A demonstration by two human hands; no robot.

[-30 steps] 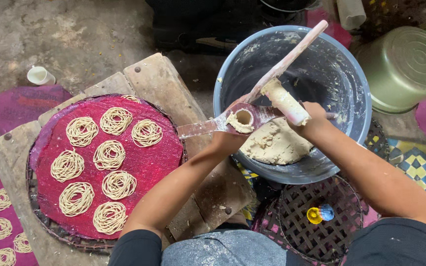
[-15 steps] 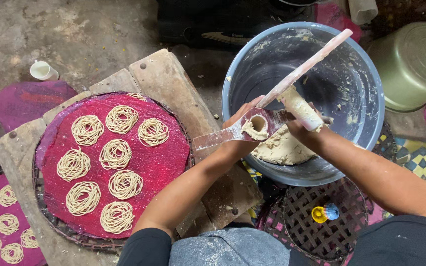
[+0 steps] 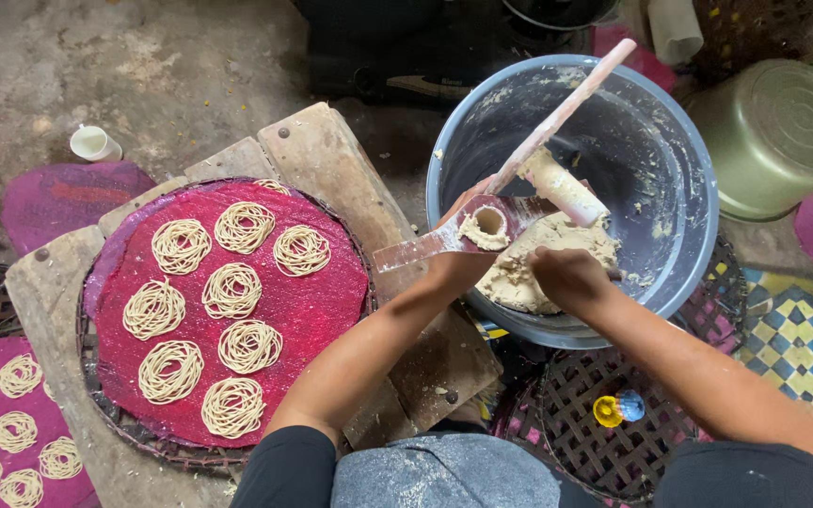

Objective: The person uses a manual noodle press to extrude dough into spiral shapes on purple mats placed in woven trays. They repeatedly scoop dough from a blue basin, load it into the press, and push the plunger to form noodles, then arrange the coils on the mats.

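Soft, even daylight, no hard shadows; top centre dark and murky. Sharp focus overall, slight wide-angle stretch at edges, mild sheen inside basin [image 3: 679,179].

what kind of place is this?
Probably a home or small floor-level food-making spot: noodle nests on a red mat over a woven tray, a dough basin, bare concrete floor.

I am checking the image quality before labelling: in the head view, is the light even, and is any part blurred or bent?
Head view: soft, even light with weak shadows; the noodle coils on the red mat look sharp; the left hand and right hand at the dough are slightly soft; the grey tub curves from wide-angle distortion; the top edge is dark.
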